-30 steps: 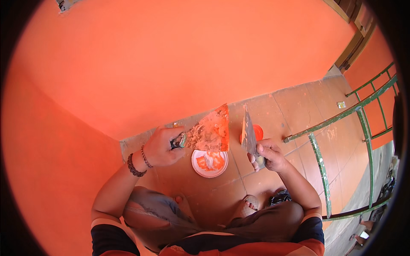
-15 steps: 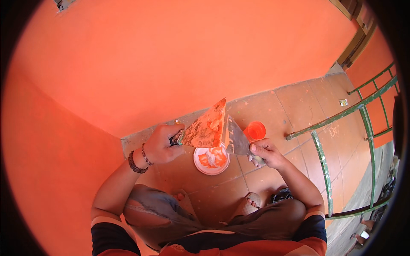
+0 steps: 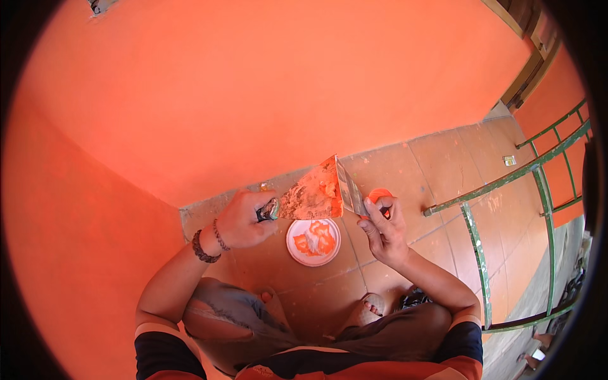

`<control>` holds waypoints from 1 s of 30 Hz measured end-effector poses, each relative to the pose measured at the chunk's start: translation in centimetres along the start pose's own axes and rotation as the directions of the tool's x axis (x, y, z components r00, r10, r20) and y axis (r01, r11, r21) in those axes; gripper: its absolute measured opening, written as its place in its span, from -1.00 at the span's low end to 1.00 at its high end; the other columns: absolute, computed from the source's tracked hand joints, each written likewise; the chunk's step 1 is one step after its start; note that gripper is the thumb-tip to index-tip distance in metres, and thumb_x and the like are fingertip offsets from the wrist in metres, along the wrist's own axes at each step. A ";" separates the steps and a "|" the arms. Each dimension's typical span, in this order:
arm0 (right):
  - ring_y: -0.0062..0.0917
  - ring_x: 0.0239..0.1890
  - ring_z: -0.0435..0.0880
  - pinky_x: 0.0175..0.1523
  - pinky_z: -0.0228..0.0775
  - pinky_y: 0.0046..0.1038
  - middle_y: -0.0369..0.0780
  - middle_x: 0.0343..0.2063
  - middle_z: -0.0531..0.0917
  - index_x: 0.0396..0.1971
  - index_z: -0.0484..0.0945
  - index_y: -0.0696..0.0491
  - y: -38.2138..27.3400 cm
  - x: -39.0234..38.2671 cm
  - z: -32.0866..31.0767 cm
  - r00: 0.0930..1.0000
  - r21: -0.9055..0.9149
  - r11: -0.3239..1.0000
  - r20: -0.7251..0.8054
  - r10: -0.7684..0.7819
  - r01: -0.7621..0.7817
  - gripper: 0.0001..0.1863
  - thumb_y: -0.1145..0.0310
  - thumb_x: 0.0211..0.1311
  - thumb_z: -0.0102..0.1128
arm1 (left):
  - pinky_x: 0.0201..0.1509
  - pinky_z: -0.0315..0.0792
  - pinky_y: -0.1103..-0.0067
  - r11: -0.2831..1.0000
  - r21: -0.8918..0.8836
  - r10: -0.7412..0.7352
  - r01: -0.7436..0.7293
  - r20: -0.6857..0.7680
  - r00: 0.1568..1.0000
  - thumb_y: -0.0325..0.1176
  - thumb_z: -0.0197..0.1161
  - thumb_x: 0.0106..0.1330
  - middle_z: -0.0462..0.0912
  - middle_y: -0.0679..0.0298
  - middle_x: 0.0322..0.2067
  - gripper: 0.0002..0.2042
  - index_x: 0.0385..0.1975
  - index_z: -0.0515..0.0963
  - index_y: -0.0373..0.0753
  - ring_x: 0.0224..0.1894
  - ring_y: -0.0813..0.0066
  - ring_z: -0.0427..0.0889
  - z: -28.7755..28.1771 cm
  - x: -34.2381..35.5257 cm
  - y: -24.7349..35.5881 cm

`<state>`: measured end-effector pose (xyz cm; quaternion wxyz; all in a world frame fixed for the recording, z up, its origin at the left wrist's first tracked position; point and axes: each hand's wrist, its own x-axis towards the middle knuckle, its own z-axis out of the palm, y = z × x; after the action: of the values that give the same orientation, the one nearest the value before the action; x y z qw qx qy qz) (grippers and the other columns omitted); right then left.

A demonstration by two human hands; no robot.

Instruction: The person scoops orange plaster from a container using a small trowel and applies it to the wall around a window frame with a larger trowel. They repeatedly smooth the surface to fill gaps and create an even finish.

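My left hand [image 3: 247, 218] is closed on the handle of a wide putty knife [image 3: 310, 193], its blade coated with mottled orange paste. My right hand [image 3: 386, 231] grips a second metal scraper [image 3: 351, 196], whose blade is tilted against the outer edge of the wide one. Beneath the blades, a round white lid [image 3: 313, 259] with orange and white paste rests on the tiled floor. An orange cup [image 3: 378, 194] is partly hidden behind my right fingers.
Orange walls [image 3: 253, 95] rise ahead and at the left. A paint-spotted green metal frame [image 3: 481, 187] spans the right side. Wooden frames [image 3: 519, 76] show at upper right. My sandalled feet [image 3: 370, 307] and a black crumpled item [image 3: 415, 297] are below.
My right hand has turned, its fingers now higher and the scraper more edge-on against the wide blade. The two blades have come together, and my left hand has shifted slightly.
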<state>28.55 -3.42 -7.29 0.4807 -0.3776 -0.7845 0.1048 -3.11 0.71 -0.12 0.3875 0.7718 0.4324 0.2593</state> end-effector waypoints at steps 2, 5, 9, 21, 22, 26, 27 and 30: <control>-0.46 -0.34 0.36 -0.30 0.27 -0.48 -0.21 -0.29 0.36 0.20 0.53 0.02 0.7 -0.7 0.0 0.999 -0.048 0.998 0.038 -0.025 0.027 -0.43 0.58 0.13 0.36 | -0.50 0.32 0.45 0.999 -0.045 0.013 -0.014 -0.014 1.000 -0.48 0.22 -0.04 0.27 0.07 -0.69 -0.83 -0.50 0.37 -0.35 -0.64 0.22 0.25 -0.1 0.0 -0.1; -0.47 -0.35 0.40 -0.31 0.30 -0.50 -0.20 -0.32 0.42 0.19 0.52 0.07 1.6 -1.0 -0.7 0.995 -0.123 0.992 0.095 0.010 0.001 -0.48 0.54 0.18 0.32 | -0.47 0.35 0.45 0.999 -0.036 -0.026 0.021 -0.151 0.988 -0.49 0.22 0.00 0.35 0.08 -0.67 -0.85 -0.48 0.40 -0.35 -0.62 0.22 0.30 -0.9 -0.2 -0.1; -0.59 -0.49 0.50 -0.36 0.39 -0.58 -0.24 -0.40 0.56 0.16 0.50 0.17 0.8 0.3 -4.0 0.832 0.257 0.791 0.159 0.532 -0.555 -0.62 0.39 0.40 0.14 | -0.46 0.37 0.50 0.993 0.074 -0.070 0.093 -0.268 0.961 -0.38 0.38 0.10 0.44 0.16 -0.65 -0.77 -0.43 0.46 -0.35 -0.60 0.37 0.37 -0.6 -0.7 -0.5; -0.70 -0.56 0.57 -0.47 0.49 -0.61 -0.32 -0.48 0.56 -0.03 0.54 0.21 -6.3 4.0 -7.3 0.423 0.148 0.424 0.591 0.687 -0.894 -0.66 0.22 0.47 0.08 | -0.53 0.33 0.51 0.954 0.235 -0.094 0.189 -0.366 0.926 -0.19 0.53 0.09 0.55 0.22 -0.66 -0.62 -0.49 0.46 -0.31 -0.63 0.55 0.46 1.9 -0.1 -1.9; -0.71 -0.55 0.58 -0.47 0.51 -0.60 -0.34 -0.47 0.56 0.01 0.53 0.20 -6.4 4.1 -7.0 0.400 0.149 0.396 0.605 0.688 -0.906 -0.66 0.22 0.47 0.08 | -0.54 0.34 0.49 0.950 0.254 -0.070 0.184 -0.400 0.914 -0.18 0.53 0.08 0.54 0.21 -0.67 -0.62 -0.50 0.45 -0.30 -0.65 0.49 0.45 2.1 -0.1 -1.6; -0.69 -0.54 0.60 -0.48 0.51 -0.59 -0.34 -0.48 0.56 0.02 0.54 0.19 -6.4 4.8 -6.7 0.336 0.119 0.338 0.616 0.713 -0.934 -0.66 0.23 0.48 0.07 | -0.52 0.36 0.43 0.896 0.402 0.020 0.187 -0.458 0.889 -0.18 0.50 0.10 0.52 0.13 -0.66 -0.64 -0.50 0.45 -0.28 -0.64 0.24 0.49 2.1 -0.2 -0.7; -0.69 -0.54 0.60 -0.48 0.51 -0.59 -0.34 -0.48 0.56 0.02 0.54 0.19 -6.4 5.0 -6.8 0.329 0.123 0.325 0.615 0.717 -0.938 -0.66 0.23 0.48 0.08 | -0.52 0.37 0.42 0.907 0.387 0.025 0.168 -0.447 0.894 -0.20 0.48 0.11 0.53 0.12 -0.66 -0.65 -0.49 0.45 -0.29 -0.62 0.19 0.51 2.1 -0.3 -0.5; -0.67 -0.55 0.59 -0.48 0.51 -0.56 -0.32 -0.49 0.55 -0.06 0.56 0.20 -6.6 5.5 -6.9 0.289 0.122 0.272 0.610 0.738 -0.954 -0.70 0.25 0.47 0.07 | -0.49 0.40 0.38 0.902 0.412 0.061 0.131 -0.422 0.904 -0.26 0.45 0.14 0.54 0.09 -0.63 -0.71 -0.46 0.47 -0.29 -0.56 0.07 0.57 2.1 -0.3 0.0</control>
<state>29.64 -5.52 3.44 0.2255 -0.5829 -0.4742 0.6201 -1.71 -0.36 -1.37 0.1083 0.7547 0.5669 0.3118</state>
